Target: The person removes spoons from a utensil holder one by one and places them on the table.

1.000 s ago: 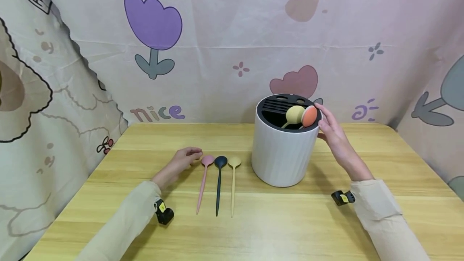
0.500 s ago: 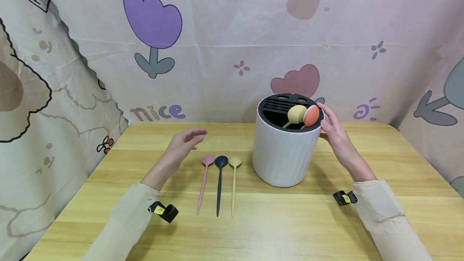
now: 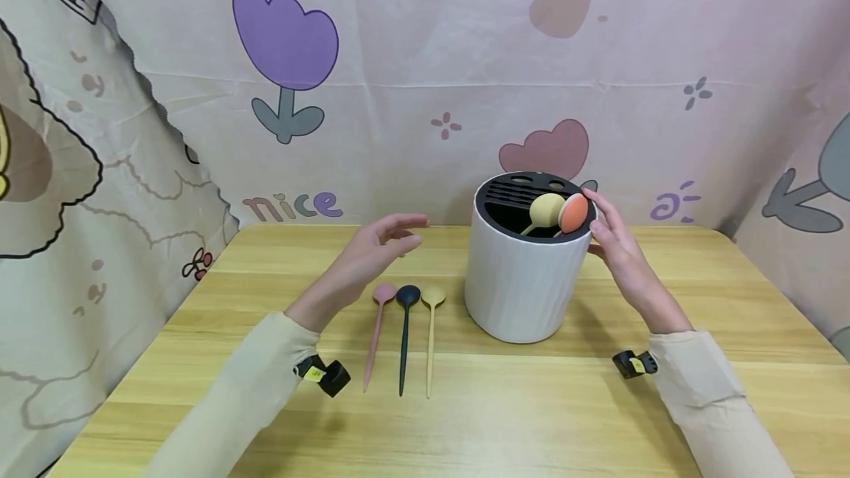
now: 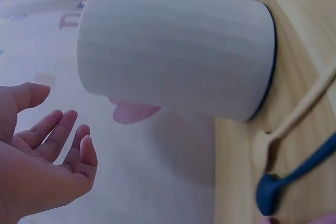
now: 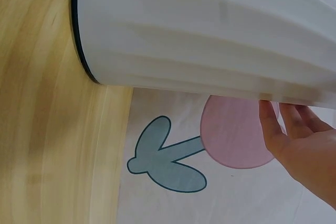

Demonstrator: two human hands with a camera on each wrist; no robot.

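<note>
A white utensil holder with a black slotted top stands upright on the table. From its large opening poke a yellow spoon head and an orange-and-white utensil head. My right hand rests its fingertips against the holder's right side, near the rim. My left hand hovers in the air with fingers loosely extended, holding nothing, to the left of the holder. Below it lie a pink spoon, a dark blue spoon and a pale yellow spoon, side by side, bowls pointing away from me.
The wooden table reaches back to a patterned cloth hanging close behind the holder. More patterned cloth hangs at the left and right sides.
My left hand has risen from beside the pink spoon and moved right, towards the holder. The right hand stays at the holder, and the spoons lie as before.
</note>
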